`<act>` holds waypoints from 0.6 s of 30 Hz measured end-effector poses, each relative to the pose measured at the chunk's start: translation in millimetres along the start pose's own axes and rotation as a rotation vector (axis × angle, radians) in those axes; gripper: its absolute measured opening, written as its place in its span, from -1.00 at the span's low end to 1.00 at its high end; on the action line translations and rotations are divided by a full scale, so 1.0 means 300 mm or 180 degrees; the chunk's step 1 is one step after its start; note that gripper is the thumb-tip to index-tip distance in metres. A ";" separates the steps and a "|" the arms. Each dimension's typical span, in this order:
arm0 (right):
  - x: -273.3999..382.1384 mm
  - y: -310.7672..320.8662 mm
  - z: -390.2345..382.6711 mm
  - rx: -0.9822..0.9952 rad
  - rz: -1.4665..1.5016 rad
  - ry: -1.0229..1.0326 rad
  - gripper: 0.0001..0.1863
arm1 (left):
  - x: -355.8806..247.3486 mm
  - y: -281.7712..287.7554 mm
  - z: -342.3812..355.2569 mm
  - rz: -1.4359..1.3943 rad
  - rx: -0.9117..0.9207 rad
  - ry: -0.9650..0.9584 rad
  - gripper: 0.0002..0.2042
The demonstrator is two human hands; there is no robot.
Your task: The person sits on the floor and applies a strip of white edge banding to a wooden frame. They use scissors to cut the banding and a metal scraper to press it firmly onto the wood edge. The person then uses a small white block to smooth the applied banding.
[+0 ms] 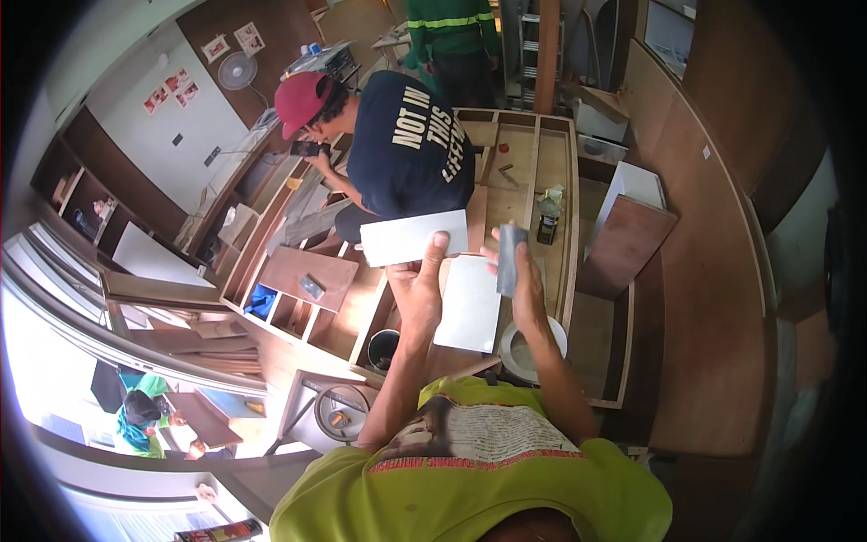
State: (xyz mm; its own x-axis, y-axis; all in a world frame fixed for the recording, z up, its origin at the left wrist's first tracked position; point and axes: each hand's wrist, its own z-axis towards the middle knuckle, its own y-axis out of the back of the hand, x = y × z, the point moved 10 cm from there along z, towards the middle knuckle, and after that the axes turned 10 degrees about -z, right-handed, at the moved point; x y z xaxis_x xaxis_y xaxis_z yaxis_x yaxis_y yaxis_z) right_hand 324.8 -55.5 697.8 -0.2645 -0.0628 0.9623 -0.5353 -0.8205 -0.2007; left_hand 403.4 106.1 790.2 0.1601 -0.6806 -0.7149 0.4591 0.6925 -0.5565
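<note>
My left hand [419, 298] is closed on a small white rectangular panel [397, 238], its thumb pressed on the face and the other fingers behind. Just to the right, my right hand [531, 303] grips a grey oblong block [512, 260], held upright with the fingers round its back. A narrow gap separates panel and block. Below and between my hands lies a larger white sheet [471, 307] on the wooden frame. Under my right forearm is a round white rim [562, 336], partly hidden. A dark round pot [383, 347] stands left of my left forearm.
A low compartmented wooden frame [571, 226] spreads ahead, with a dark bottle [548, 221] on it. A person in a red cap [397, 144] crouches close in front, holding a phone [310, 148]. Another person [456, 45] stands behind. A brown-faced box [628, 239] stands right.
</note>
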 end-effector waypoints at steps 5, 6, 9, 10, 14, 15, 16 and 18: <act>-0.132 -0.033 -0.086 0.0202 0.0134 -0.0349 -0.30 | 0.071 0.002 -0.056 -0.0027 -0.0110 0.0415 -0.85; -0.136 -0.032 -0.093 0.0233 0.0122 -0.0356 -0.32 | 0.082 -0.015 -0.058 -0.0105 -0.0049 0.0388 -0.85; -0.115 -0.020 -0.098 0.0202 0.0061 -0.0357 -0.33 | 0.118 -0.024 -0.074 -0.0145 -0.0023 0.0462 -0.85; -0.101 -0.013 -0.098 0.0169 0.0037 -0.0350 -0.33 | 0.120 -0.032 -0.077 -0.0111 0.0013 0.0468 -0.85; -0.077 0.032 -0.100 0.0075 -0.0001 -0.0270 -0.30 | 0.117 -0.094 -0.097 -0.0249 0.0203 0.0713 -0.87; -0.079 0.037 -0.101 0.0084 0.0007 -0.0261 -0.30 | 0.121 -0.110 -0.103 -0.0338 0.0259 0.0831 -0.87; -0.081 0.043 -0.101 0.0093 0.0013 -0.0253 -0.30 | 0.122 -0.114 -0.105 -0.0303 0.0241 0.0771 -0.86; -0.102 0.056 -0.106 0.0115 0.0063 -0.0317 -0.31 | 0.130 -0.128 -0.111 -0.0227 0.0212 0.0652 -0.82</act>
State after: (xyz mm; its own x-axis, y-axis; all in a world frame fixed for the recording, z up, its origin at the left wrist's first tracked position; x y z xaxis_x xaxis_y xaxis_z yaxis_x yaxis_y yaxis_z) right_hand 298.5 -49.2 659.1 -0.1926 -0.1338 0.9721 -0.5011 -0.8384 -0.2147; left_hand 363.1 60.9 769.6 -0.0525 -0.6597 -0.7497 0.5208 0.6225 -0.5842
